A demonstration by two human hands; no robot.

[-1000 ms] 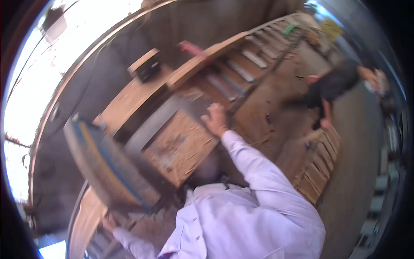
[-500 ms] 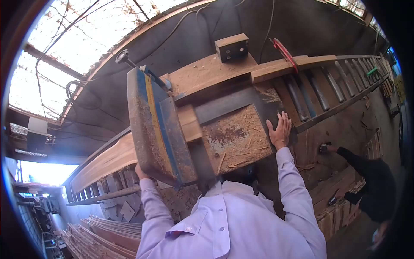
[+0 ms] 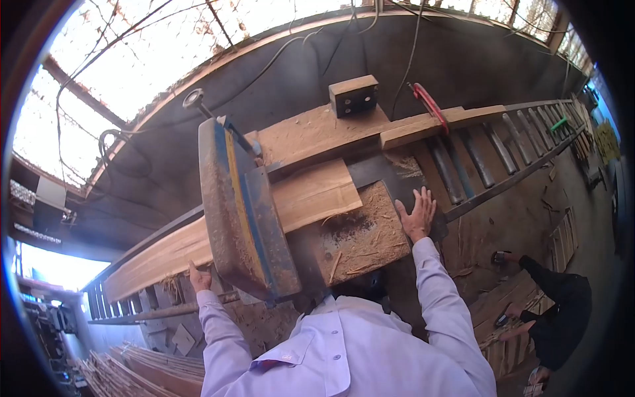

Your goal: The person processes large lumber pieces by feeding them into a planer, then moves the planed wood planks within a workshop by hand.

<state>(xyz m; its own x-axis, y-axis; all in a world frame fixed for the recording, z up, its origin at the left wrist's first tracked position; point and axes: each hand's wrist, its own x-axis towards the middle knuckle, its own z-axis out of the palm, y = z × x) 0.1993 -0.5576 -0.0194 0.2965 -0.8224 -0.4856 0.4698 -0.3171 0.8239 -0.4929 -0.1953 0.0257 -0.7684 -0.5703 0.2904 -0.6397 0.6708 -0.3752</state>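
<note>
A long wooden board (image 3: 311, 198) lies lengthwise on the machine, passing under the tall blue-and-yellow saw guard (image 3: 241, 212). At the board's near edge, left of the guard, my left hand (image 3: 200, 278) grips it with one digit stretched up onto the wood and the other fingers bent, partly hidden. My right hand (image 3: 417, 217) rests palm down with spread fingers on the right edge of the sawdust-covered machine table (image 3: 377, 241), apart from the board's end.
A red clamp (image 3: 431, 106) holds a wooden fence (image 3: 443, 126) behind the table. Metal rollers (image 3: 479, 155) run off to the right. A person in dark clothing (image 3: 562, 317) works at lower right by wood pieces. Stacked boards (image 3: 142, 367) lie at lower left.
The board has advanced right past the guard, covering more of the table. My left hand has shifted slightly left and down along its edge; my right hand stays on the table edge.
</note>
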